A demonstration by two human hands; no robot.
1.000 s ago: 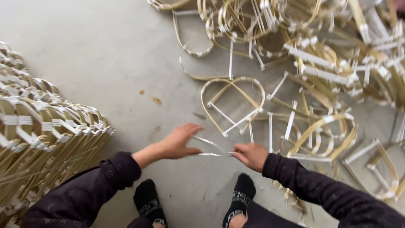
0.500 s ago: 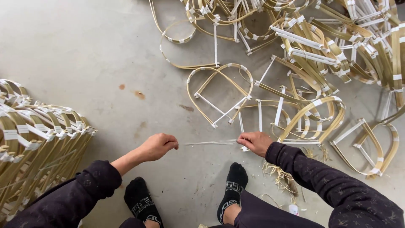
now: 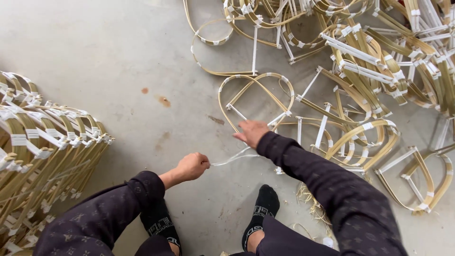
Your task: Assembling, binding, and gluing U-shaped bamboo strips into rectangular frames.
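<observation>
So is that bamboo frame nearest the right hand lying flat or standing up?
Lying flat. The frame rests on the concrete floor, its whole loop outline visible, just beyond the right hand.

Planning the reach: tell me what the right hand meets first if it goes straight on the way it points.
Probably the nearest heart-shaped bamboo-strip frame on the grey concrete floor: the right hand already points at its lower edge.

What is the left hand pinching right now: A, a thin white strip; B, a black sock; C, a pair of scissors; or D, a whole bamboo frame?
A: the left hand is closed on one end of a thin white strip that runs across toward the right hand.
</observation>
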